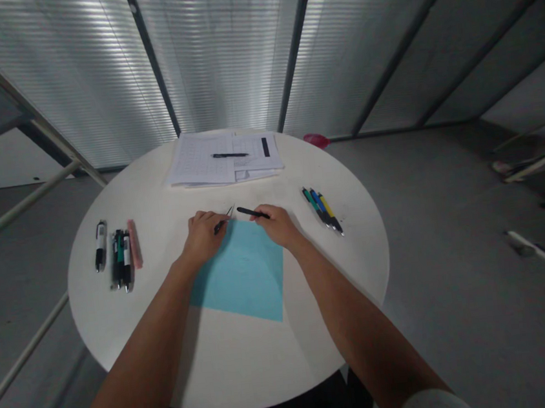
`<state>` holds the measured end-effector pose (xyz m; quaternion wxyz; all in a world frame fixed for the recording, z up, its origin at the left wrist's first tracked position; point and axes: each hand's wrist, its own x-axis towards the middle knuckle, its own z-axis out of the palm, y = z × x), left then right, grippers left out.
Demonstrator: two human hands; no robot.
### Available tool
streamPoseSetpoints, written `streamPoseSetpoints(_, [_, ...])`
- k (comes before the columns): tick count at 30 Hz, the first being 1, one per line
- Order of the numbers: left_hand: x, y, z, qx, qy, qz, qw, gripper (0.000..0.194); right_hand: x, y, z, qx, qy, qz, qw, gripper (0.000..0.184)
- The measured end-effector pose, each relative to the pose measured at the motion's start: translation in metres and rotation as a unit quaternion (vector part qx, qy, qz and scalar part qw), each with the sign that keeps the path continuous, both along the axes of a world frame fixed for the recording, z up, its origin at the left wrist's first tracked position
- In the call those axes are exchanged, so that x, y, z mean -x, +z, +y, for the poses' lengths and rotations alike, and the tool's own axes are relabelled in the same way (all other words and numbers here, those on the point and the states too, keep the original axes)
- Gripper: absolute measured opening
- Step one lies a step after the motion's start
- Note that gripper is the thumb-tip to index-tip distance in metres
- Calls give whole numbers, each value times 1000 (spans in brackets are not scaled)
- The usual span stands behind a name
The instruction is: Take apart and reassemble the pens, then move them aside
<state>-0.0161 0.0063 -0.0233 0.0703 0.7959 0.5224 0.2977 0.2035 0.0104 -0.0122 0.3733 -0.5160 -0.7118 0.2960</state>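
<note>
A light-blue square sheet of paper (pixel 245 272) lies on the white round table (pixel 251 375), its far edge between my two hands. My left hand (pixel 202 234) is at the sheet's far left corner, fingers closed around a small tool with a black end and thin metallic points (pixel 219 226); its exact kind is unclear. At the far right corner, my right hand (pixel 274 222) pinches a slim black pen-like stick (pixel 248 211) that points left. The two held items' tips are close together but appear apart.
Several pens (pixel 121 259) and a pink stick-shaped item (pixel 134 244) lie at the left. Three colored pens (pixel 322 208) rest at the right. A paper stack (pixel 200 163) with a black pen (pixel 230 155) sits at the back. White metal rails (pixel 24 207) stand left of the table.
</note>
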Motion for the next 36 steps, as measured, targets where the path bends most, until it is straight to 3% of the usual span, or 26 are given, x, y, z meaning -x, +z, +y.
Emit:
streamPoseSetpoints(12, [0,3,0,19,-31,-53,998,23,0,1,0,-3,-3,-15,1000,19])
streamPoseSetpoints(23, [-1,10,-2,2,25,-91,996,22,0,-1,0,-14,4,-14,1000,20])
streamPoseSetpoints(27, [-3,13,-5,-7,42,-158,987,20,0,-3,1,-12,4,-13,1000,19])
streamPoseSetpoints(32, [-6,19,-10,32,30,-308,950,22,0,-1,-1,-11,13,-4,1000,18])
streamPoseSetpoints(36, [-10,22,-11,35,32,-372,927,24,1,2,-2,-45,35,15,998,16])
